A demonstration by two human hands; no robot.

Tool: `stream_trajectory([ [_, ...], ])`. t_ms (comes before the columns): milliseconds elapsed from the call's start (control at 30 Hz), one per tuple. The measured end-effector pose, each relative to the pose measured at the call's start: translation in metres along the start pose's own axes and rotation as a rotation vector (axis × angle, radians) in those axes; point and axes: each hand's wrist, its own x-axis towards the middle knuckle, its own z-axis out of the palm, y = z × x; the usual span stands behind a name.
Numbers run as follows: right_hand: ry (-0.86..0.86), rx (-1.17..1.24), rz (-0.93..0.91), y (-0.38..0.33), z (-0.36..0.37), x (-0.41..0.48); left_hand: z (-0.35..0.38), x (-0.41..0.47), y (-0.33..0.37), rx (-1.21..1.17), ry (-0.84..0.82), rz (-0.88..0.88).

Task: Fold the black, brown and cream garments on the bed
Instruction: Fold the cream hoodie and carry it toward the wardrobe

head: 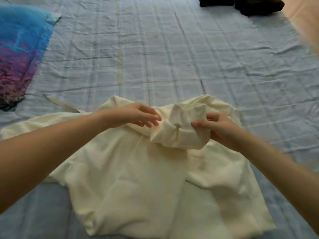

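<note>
A cream garment (141,178) lies spread over the near part of the bed, with a thin strap trailing off to the left. At its far edge the cloth is bunched into a roll. My right hand (219,130) grips that bunched roll from the right, thumb and fingers curled into the fabric. My left hand (136,116) hovers at the roll's left side with fingers extended and relaxed, fingertips touching the cloth. A dark pile of black and brown garments (241,4) lies at the far right of the bed.
The bed is covered by a wrinkled pale blue checked sheet (155,49). A blue, purple and pink pillow (19,54) lies at the left edge. A beige floor or wall strip shows at the top right corner.
</note>
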Motion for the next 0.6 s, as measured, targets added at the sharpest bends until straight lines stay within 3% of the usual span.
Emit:
stream_trajectory([
  [100, -0.135, -0.154, 0.070, 0.027, 0.005, -0.014, 0.024, -0.004, -0.021, 0.139, -0.089, -0.059],
  [167, -0.356, -0.276, 0.172, 0.032, 0.006, -0.023, 0.035, -0.008, -0.031, 0.218, -0.156, -0.110],
  [233, -0.498, -0.311, 0.233, 0.028, 0.003, -0.028, 0.039, -0.013, -0.037, 0.220, -0.090, -0.123],
  [300, -0.368, -0.282, 0.206, 0.024, 0.004, -0.022, 0.041, -0.016, -0.038, 0.150, 0.084, -0.164],
  [433, 0.237, -0.425, 0.099, 0.039, 0.020, 0.019, 0.041, -0.011, -0.043, 0.217, 0.641, -0.212],
  [500, 0.355, -0.460, 0.077, 0.054, 0.031, 0.042, 0.035, -0.005, -0.045, 0.169, 0.876, -0.226],
  [600, 0.425, -0.472, 0.036, 0.071, 0.043, 0.075, 0.018, 0.011, -0.055, -0.015, 0.937, -0.367],
])
